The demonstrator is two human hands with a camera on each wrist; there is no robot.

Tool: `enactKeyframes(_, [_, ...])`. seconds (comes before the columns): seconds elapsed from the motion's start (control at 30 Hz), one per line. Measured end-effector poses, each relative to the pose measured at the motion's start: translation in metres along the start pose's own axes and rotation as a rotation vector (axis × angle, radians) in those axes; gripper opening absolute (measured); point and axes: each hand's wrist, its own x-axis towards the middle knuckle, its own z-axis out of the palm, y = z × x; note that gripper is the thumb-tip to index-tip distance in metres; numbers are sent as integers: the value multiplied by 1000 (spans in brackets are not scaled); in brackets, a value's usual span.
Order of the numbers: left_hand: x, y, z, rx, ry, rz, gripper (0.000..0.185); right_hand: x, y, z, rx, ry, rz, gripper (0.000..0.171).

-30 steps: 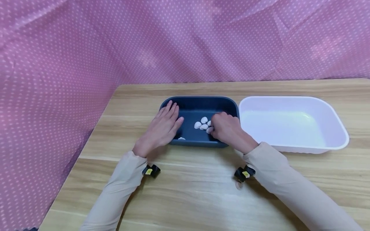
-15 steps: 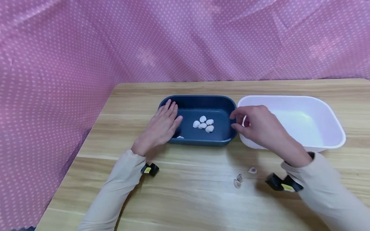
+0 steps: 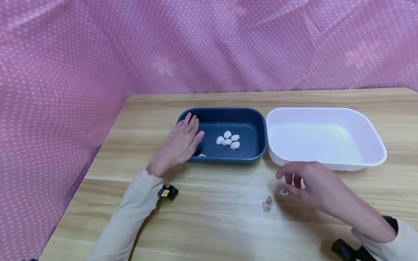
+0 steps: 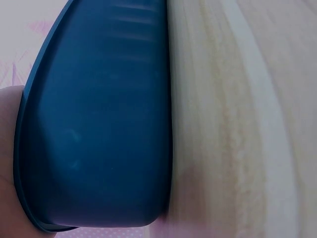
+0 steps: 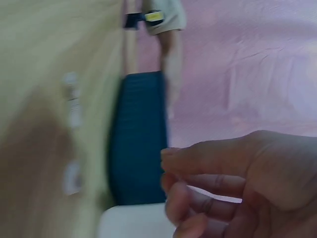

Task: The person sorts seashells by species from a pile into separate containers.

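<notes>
The left hand lay flat, fingers straight, over the left rim of the dark blue tray, which held a cluster of white shells near its middle. To the right of that tray, on the counter in front of the white tray, the right hand hovered with fingers loosely curled. Whether it pinched a shell could not be told. Three shells lay just beside it, and a careful fingertip pinch, one shell at a time, would suit them best.
</notes>
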Motion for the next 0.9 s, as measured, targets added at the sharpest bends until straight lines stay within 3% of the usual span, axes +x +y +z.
enactKeyframes(0.13, [0,0,1,0,2,4,68,-10,11,12,-60,-16,33,24])
enactKeyframes(0.43, [-1,0,2,6,9,4,68,-19,24,33,-127,11,2,26])
enactKeyframes(0.77, [0,0,3,11,18,9,66,-21,23,41,-122,-84,158,20])
enactKeyframes(0.9, [0,-1,4,14,24,14,65,-20,27,39,-96,-54,89,23])
